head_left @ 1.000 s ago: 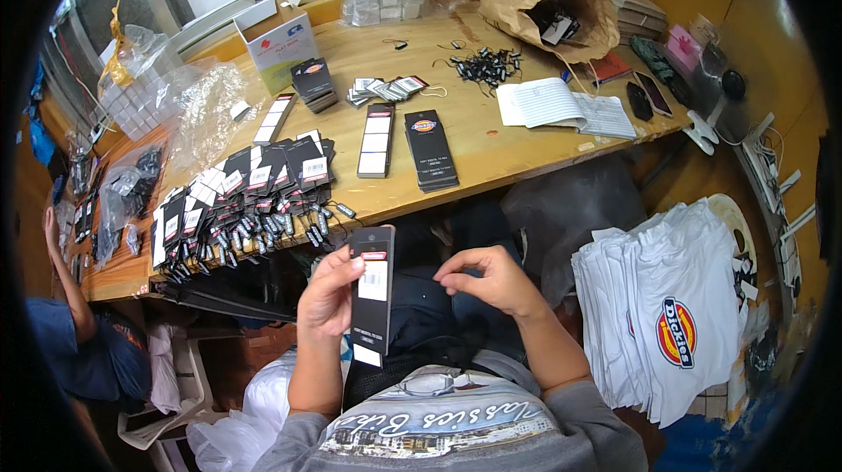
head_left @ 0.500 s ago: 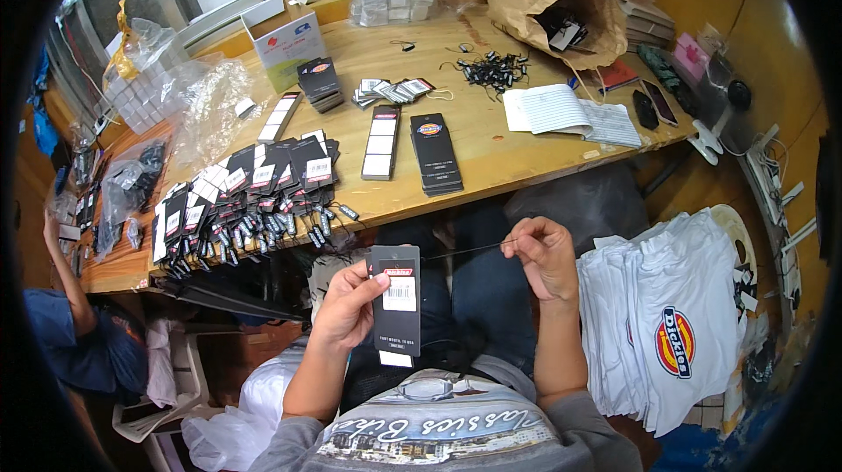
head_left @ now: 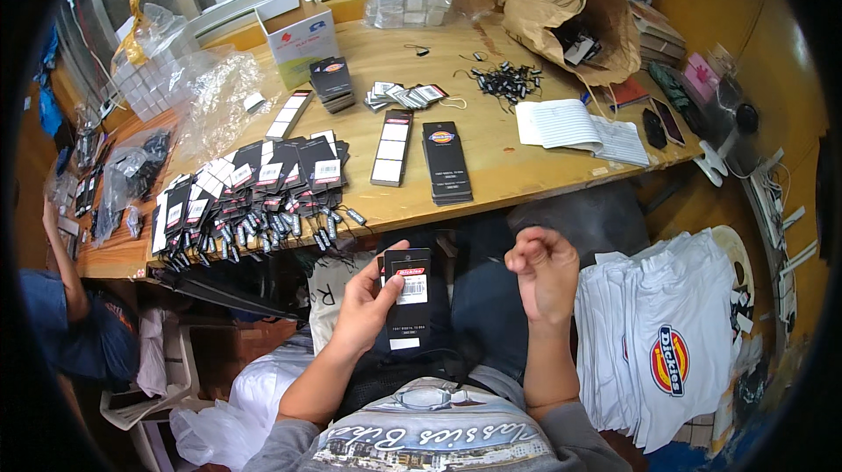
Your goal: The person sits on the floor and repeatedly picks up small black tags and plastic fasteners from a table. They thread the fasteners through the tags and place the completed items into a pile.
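Note:
My left hand (head_left: 367, 303) is closed around black hang tags (head_left: 410, 318) with white barcode stickers, held upright above my lap with the thumb across the front. To the right, my right hand (head_left: 545, 277) is raised apart from the tags. Its fingers are curled together; whatever they pinch is too fine to make out. On the table ahead lie a stack of white-stickered tags (head_left: 390, 149) and a stack of black tags (head_left: 448, 163). A big heap of tags with black strings (head_left: 281, 178) fills the near left edge.
Loose black string fasteners (head_left: 504, 82) and an open notebook (head_left: 553, 125) lie farther back. Behind them leans a brown paper bag (head_left: 535, 25). Folded white garments (head_left: 614, 332) are piled at my right. A co-worker's arm (head_left: 70, 266) shows at far left.
The dark string stretched between the tags and my right hand no longer shows. The left hand's tags have shifted slightly right, and the whole view has moved a little.

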`<state>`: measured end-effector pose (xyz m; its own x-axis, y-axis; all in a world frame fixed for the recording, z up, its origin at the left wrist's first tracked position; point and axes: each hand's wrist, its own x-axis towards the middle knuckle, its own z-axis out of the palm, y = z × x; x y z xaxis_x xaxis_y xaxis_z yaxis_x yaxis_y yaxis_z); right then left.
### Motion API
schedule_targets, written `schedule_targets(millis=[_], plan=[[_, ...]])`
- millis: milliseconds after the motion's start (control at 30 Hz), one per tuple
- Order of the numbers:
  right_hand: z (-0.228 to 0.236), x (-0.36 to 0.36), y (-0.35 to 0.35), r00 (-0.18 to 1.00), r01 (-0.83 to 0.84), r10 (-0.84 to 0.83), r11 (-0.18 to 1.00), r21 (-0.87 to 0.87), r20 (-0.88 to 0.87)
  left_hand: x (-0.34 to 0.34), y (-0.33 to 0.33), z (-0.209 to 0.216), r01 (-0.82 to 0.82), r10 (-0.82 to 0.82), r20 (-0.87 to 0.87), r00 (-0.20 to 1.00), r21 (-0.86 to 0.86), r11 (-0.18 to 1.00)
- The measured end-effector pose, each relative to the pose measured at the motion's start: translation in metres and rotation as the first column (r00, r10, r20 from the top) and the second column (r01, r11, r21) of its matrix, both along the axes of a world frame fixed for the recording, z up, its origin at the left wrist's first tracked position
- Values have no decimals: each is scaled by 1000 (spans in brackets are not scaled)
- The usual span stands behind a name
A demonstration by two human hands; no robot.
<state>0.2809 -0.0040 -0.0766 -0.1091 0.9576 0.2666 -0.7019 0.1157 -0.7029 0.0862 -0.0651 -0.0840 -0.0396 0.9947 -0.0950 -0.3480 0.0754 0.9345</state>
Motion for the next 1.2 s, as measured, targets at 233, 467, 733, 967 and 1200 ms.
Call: schedule_targets(millis=[233, 467, 733, 967, 1200], plan=[[2, -33, -21, 842, -17, -31, 996, 84, 538, 17, 7, -4, -77, 68, 67, 995, 129, 989], [-6, -42, -22, 856, 11, -87, 989, 150, 510, 21, 6, 8, -270, 374, -236, 897, 378, 886], [-3, -47, -25, 920, 2, -32, 997, 77, 390, 24, 2, 11, -262, 436, -340, 833, 451, 853], [-2, -46, -25, 933, -49, 25, 997, 56, 359, 21, 5, 11, -53, 534, -423, 732, 746, 663], [-11, -44, -18, 926, 18, -47, 996, 82, 375, 13, 2, 21, 145, 278, -593, 756, 566, 812]])
